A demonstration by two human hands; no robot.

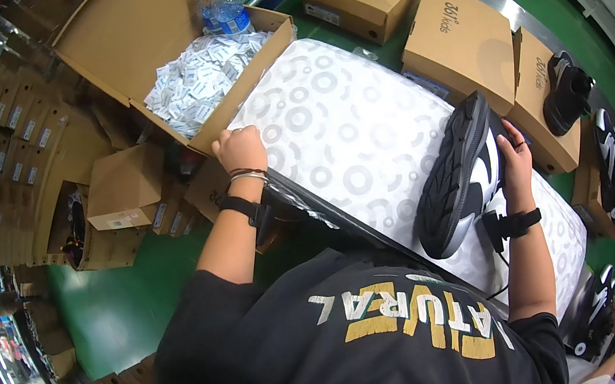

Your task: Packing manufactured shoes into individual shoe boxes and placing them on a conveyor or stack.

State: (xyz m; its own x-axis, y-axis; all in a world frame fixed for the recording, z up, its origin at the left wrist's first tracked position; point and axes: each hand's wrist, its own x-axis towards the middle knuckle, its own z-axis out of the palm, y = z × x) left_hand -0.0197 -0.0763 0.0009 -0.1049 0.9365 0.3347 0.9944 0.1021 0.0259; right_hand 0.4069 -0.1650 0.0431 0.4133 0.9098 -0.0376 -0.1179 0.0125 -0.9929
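Black-sleeved arms reach over patterned white tissue paper [347,137]; right hand [515,159] grips a black-and-white sneaker [458,176], left hand [241,150] curls, fisted, beside a cardboard box of white sachets [201,76]. Closed tan shoeboxes [460,39] beyond.

Right hand [515,159] holds sneaker [458,176] on patterned paper [346,129].

A shoe [456,178] lies on the stack of tissue sheets [347,137], at its right side, with the right hand [515,159] against it. The left hand [241,150] rests at the stack's left edge, beside the carton [136,26] holding packets [201,76] and two bottles [220,6]. Closed boxes [408,15] sit behind; another shoe [565,93] seems to lie in an open box farther right.
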